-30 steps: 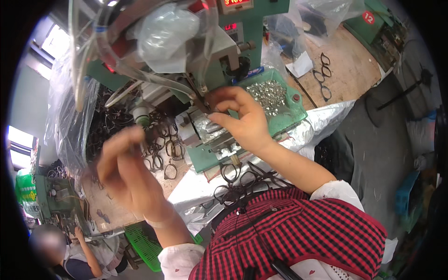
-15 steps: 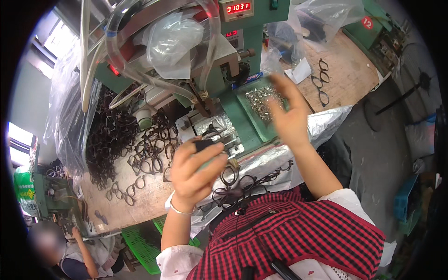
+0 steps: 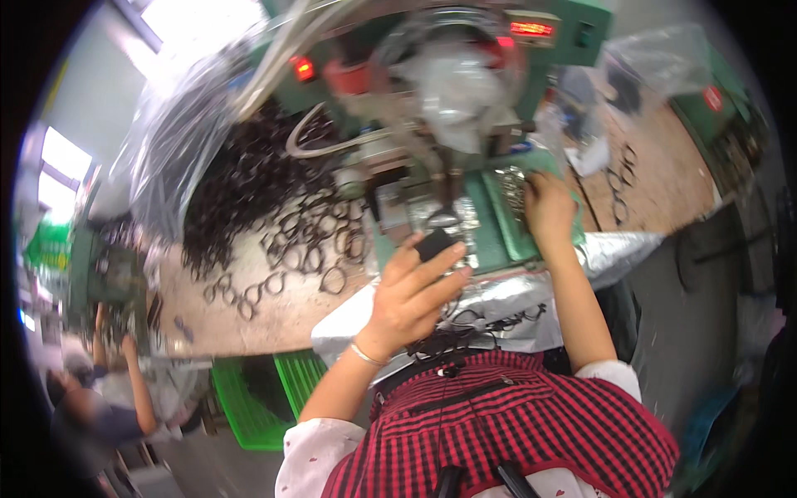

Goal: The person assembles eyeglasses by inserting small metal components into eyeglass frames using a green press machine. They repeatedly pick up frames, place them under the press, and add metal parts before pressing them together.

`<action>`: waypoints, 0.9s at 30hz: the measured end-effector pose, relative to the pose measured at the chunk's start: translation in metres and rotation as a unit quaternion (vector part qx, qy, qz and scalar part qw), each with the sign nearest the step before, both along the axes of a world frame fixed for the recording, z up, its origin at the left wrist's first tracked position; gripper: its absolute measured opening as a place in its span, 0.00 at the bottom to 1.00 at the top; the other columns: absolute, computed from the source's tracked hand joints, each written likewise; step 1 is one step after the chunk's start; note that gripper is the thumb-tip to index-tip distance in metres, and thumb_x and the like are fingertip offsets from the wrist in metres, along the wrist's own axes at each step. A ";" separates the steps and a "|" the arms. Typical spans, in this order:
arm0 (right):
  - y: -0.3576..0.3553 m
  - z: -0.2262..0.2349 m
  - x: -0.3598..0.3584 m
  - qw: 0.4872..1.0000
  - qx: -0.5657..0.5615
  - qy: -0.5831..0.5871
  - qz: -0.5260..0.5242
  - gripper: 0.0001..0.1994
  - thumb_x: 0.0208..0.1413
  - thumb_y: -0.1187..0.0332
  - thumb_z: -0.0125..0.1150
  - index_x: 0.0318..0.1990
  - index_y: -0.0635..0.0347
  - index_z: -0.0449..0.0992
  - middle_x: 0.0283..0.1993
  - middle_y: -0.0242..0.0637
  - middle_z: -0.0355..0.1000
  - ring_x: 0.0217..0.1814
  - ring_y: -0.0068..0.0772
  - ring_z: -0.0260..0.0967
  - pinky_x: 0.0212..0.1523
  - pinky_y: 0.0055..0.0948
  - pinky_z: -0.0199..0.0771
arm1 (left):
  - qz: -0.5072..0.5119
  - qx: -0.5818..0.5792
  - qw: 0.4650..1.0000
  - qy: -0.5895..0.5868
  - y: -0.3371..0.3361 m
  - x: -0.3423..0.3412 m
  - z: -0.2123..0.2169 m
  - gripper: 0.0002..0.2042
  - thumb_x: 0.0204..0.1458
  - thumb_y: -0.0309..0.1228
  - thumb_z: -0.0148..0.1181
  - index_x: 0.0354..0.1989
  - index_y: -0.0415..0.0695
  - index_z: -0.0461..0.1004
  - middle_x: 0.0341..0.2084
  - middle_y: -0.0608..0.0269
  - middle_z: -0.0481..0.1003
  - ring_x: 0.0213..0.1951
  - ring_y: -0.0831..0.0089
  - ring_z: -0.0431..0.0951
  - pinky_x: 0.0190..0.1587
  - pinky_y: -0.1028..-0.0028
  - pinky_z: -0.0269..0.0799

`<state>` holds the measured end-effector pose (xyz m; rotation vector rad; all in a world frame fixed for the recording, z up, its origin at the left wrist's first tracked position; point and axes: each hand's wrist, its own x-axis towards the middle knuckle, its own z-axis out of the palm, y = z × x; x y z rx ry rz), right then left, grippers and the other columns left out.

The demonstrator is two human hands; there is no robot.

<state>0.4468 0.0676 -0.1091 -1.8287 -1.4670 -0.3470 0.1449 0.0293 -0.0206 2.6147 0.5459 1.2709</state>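
Observation:
My left hand (image 3: pixel 407 303) is at the front of a green bench machine (image 3: pixel 564 33), close to the metal fixture (image 3: pixel 466 212) under its tool head. A black piece (image 3: pixel 432 245) covers or lies on one of its fingers. Those fingers are bent together, and whatever they grip is hidden. To the right, my right hand (image 3: pixel 551 212) reaches into a green tray (image 3: pixel 519 241) of small shiny metal parts (image 3: pixel 510 187). Its fingertips are curled down at the parts, and what they pinch is too small to make out.
Dark eyeglass frames (image 3: pixel 311 241) lie loose on the wooden table (image 3: pixel 212 319), with a tall heap (image 3: pixel 241 183) behind. More frames (image 3: pixel 621 183) lie at the right. Clear plastic (image 3: pixel 170 158) hangs at the left. A green basket (image 3: pixel 249 415) stands below; another person (image 3: pixel 108 407) sits far left.
The view has swung, so the bench sits further right in it. My right hand, blurred above the tray before, has come down into the metal parts. My left hand stays by the fixture.

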 end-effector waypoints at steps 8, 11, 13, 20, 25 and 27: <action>-0.029 0.025 -0.002 0.996 0.018 0.093 0.006 0.06 0.57 0.71 0.66 0.40 0.61 0.82 0.39 0.43 0.80 0.43 0.46 0.78 0.46 0.39 0.75 | 0.408 0.084 0.876 -0.242 -0.033 -0.110 0.015 0.13 0.65 0.22 0.53 0.55 0.32 0.74 0.51 0.49 0.79 0.55 0.58 0.79 0.63 0.62 0.70; -0.023 0.028 -0.005 0.981 0.023 0.189 0.036 0.07 0.57 0.71 0.67 0.42 0.62 0.82 0.39 0.42 0.81 0.42 0.42 0.79 0.46 0.35 0.76 | 0.437 0.060 0.866 -0.234 -0.005 -0.145 0.060 0.09 0.65 0.22 0.56 0.49 0.34 0.77 0.48 0.55 0.80 0.50 0.64 0.79 0.58 0.66 0.72; -0.019 0.031 -0.010 0.973 0.046 0.215 0.064 0.08 0.57 0.71 0.68 0.42 0.62 0.83 0.40 0.42 0.82 0.42 0.39 0.80 0.45 0.33 0.77 | 0.451 0.065 0.887 -0.079 0.032 -0.154 0.063 0.06 0.63 0.24 0.59 0.45 0.37 0.79 0.48 0.57 0.80 0.48 0.66 0.78 0.57 0.67 0.72; -0.037 0.030 -0.013 0.972 0.013 0.225 0.063 0.07 0.53 0.74 0.68 0.40 0.60 0.85 0.40 0.43 0.82 0.42 0.43 0.79 0.46 0.33 0.75 | 0.524 -0.106 0.828 0.171 0.134 -0.229 -0.123 0.07 0.52 0.31 0.66 0.37 0.44 0.79 0.36 0.55 0.80 0.42 0.52 0.76 0.49 0.56 0.70; -0.096 0.033 0.009 0.977 0.031 0.209 -0.015 0.06 0.53 0.75 0.67 0.38 0.60 0.84 0.38 0.40 0.81 0.43 0.41 0.78 0.48 0.33 0.74 | 0.516 -0.084 0.851 -0.055 0.113 -0.186 -0.095 0.09 0.67 0.32 0.55 0.41 0.38 0.75 0.36 0.52 0.80 0.40 0.58 0.79 0.46 0.65 0.73; -0.096 0.044 0.001 0.971 0.036 0.232 0.046 0.05 0.53 0.75 0.67 0.38 0.61 0.84 0.38 0.40 0.81 0.43 0.40 0.78 0.47 0.33 0.74 | 0.385 -0.184 0.879 -0.212 0.119 -0.191 -0.079 0.09 0.71 0.33 0.51 0.45 0.39 0.70 0.39 0.57 0.80 0.43 0.67 0.80 0.50 0.72 0.73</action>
